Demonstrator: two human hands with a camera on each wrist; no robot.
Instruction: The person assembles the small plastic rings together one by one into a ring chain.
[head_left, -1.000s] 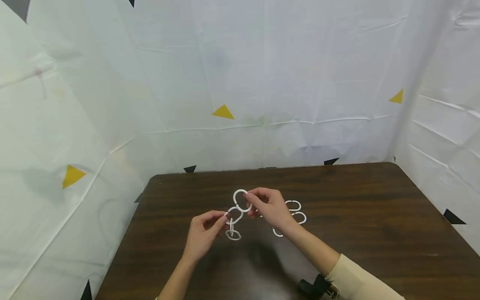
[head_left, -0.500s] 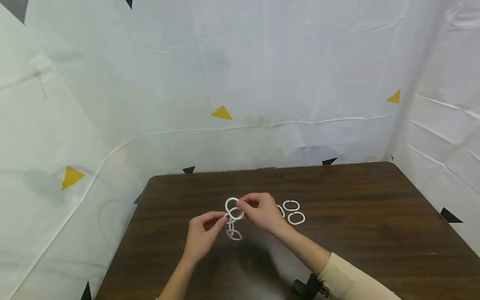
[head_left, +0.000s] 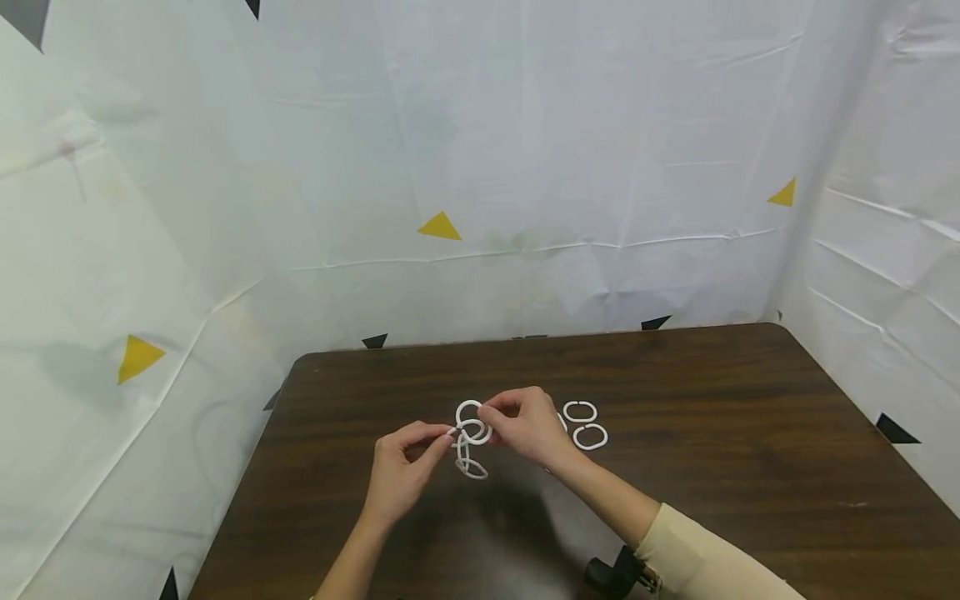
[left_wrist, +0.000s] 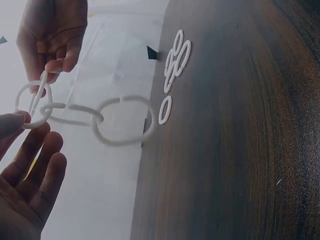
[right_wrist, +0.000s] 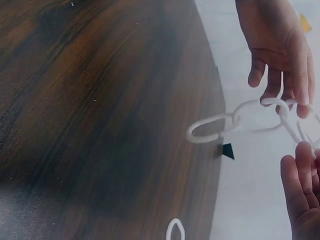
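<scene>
A short chain of white plastic links hangs between my hands above the table. My left hand (head_left: 401, 467) pinches the chain's upper link (left_wrist: 50, 95) between thumb and forefinger. Below it dangle two joined links, the lowest link (left_wrist: 120, 143) showing a small gap in its side. My right hand (head_left: 528, 423) pinches another white link (head_left: 458, 411) by its right side, between thumb and forefinger. That link overlaps the left hand's link in the head view and looks nearly edge-on in the left wrist view. I cannot tell whether these two are hooked together.
Several loose white links lie on the dark wooden table (head_left: 712, 433) right of my right hand, among them an oval link (head_left: 590, 448) and another link (head_left: 580, 403) behind it. A black device (head_left: 615, 573) sits at the right wrist. White sheeting (head_left: 525, 167) surrounds the table's back and sides.
My right hand has moved left and slightly down, bringing its link over the left hand's link. The loose links at right are now less covered. The left hand has barely moved.
</scene>
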